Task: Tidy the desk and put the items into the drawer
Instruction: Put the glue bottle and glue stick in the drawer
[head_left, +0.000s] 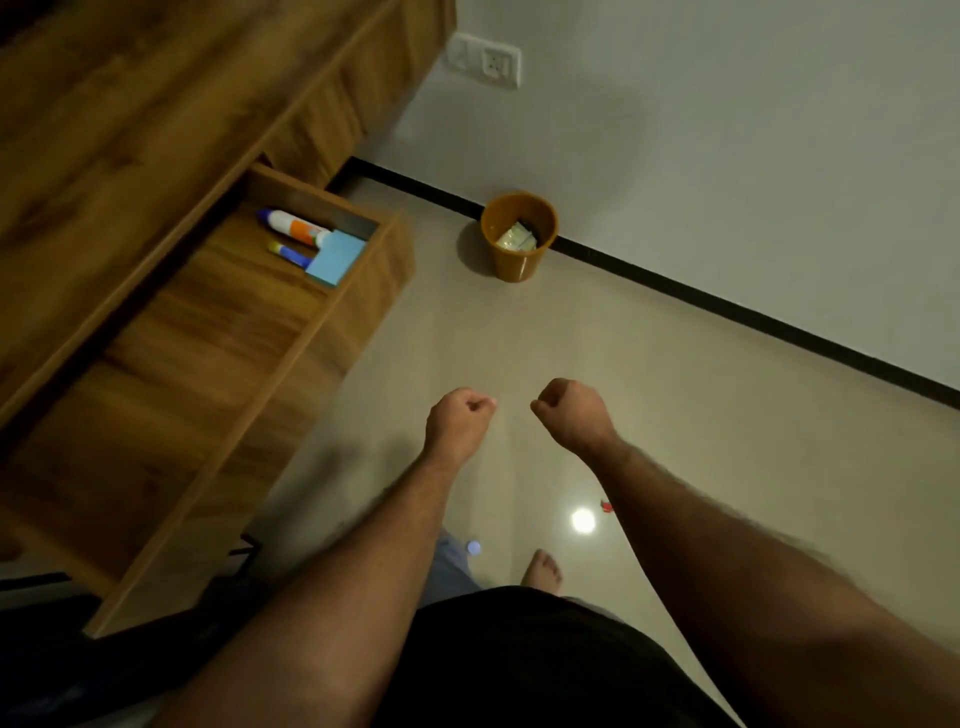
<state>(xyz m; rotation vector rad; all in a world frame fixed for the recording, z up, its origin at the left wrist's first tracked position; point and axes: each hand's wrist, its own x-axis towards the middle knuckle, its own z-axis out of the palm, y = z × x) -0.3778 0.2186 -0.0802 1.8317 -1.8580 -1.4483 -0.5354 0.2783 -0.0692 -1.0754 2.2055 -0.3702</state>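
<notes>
Fists, left hand (457, 415) and right hand (571, 410), curl empty over the floor near the drawer (358, 291). Beyond them, the open drawer holds two tubes (296, 231) and a blue pad (335, 257); closing it apparently remains.

It looked like a room in a home: a wood-grain desk (119, 135) with an open drawer (291, 291) stood at left, an orange wastebasket (518, 236) sat by the far wall beneath a wall socket (485, 61), and a bare foot (543, 569) rested on glossy tiled floor (675, 395).
</notes>
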